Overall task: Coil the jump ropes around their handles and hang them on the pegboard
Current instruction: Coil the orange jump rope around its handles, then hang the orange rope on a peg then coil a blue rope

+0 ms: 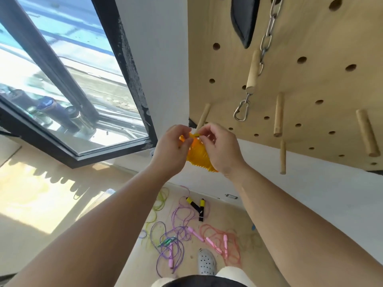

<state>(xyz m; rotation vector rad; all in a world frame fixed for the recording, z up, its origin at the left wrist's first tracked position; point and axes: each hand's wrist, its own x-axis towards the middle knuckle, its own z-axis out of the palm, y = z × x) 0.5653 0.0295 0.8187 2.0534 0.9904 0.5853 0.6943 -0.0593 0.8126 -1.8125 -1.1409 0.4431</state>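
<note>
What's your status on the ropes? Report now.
Both hands, left and right, gripping the coiled orange rope near a pegboard peg. Not hung yet. Several ropes loose on the floor. Nothing blocking.

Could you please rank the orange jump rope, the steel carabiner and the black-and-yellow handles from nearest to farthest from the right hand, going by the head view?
1. Orange jump rope: held in the right hand.
2. Steel carabiner: above, hanging at the pegboard.
3. Black-and-yellow handles: far below, on the floor.
</note>
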